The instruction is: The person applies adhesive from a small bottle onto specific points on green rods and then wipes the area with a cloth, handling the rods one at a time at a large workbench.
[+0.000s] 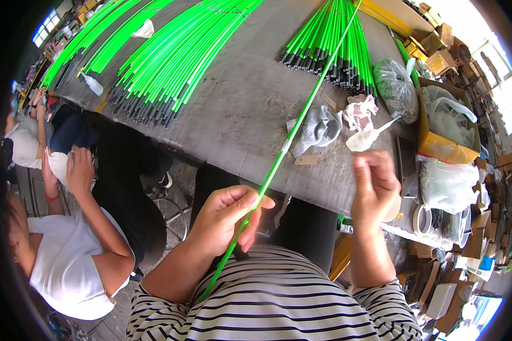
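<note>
My left hand (227, 219) is closed around a long thin green rod (265, 183), which slants from beside my body up to the far edge of the table. A small pale band (285, 146) sits on the rod beyond my fingers. My right hand (375, 184) hovers near the table's front edge with its fingers curled together. Whatever it may pinch is hidden or too small to make out. Just beyond it lies a small white bottle (361, 140) with a thin nozzle, next to a crumpled pinkish-white cloth (359, 112) and a grey cloth (317, 129).
Bundles of green rods with black ends (170, 62) cover the table's left, and another bundle (330, 51) lies at the far right. A filled plastic bag (395, 88) and a yellow box (446, 145) stand at right. A co-worker in white (74, 267) sits at left.
</note>
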A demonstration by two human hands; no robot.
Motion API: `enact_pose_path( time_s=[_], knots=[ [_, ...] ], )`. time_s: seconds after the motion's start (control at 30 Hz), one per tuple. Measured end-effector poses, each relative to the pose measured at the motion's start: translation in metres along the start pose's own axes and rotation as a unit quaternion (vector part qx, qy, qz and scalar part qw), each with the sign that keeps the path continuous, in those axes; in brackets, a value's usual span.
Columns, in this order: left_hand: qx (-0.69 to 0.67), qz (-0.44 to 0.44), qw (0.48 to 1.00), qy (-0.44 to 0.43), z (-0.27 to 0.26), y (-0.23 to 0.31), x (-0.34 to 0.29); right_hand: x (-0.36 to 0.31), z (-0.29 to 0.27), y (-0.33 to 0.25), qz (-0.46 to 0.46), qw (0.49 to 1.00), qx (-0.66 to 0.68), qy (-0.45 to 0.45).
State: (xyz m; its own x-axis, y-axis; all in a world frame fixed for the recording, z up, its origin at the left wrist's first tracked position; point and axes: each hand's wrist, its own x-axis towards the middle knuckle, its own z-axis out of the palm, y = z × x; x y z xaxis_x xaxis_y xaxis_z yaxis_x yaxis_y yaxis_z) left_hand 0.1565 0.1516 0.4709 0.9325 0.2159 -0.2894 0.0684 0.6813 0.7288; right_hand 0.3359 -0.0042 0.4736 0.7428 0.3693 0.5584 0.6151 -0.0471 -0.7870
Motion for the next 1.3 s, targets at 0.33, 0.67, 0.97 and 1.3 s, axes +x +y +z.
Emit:
enact_pose_path(
  time_s=[0.33,0.67,0.97,1.3],
  knots=[
    [0.021,-0.012,0.999,-0.046,0.009,0.003,-0.010,0.007,0.042,-0.026,0.381,0.808,0.419,-0.166],
    [0.046,-0.011,0.998,-0.042,0.008,0.003,-0.012,0.007,0.044,-0.025,0.400,0.762,0.471,-0.195],
    [0.038,-0.001,0.999,-0.031,0.009,0.002,-0.010,0.004,0.045,-0.025,0.417,0.763,0.453,-0.197],
    [0.208,0.134,0.965,0.083,0.016,-0.008,-0.011,-0.006,0.051,-0.029,0.403,0.786,0.426,-0.197]
  ],
)
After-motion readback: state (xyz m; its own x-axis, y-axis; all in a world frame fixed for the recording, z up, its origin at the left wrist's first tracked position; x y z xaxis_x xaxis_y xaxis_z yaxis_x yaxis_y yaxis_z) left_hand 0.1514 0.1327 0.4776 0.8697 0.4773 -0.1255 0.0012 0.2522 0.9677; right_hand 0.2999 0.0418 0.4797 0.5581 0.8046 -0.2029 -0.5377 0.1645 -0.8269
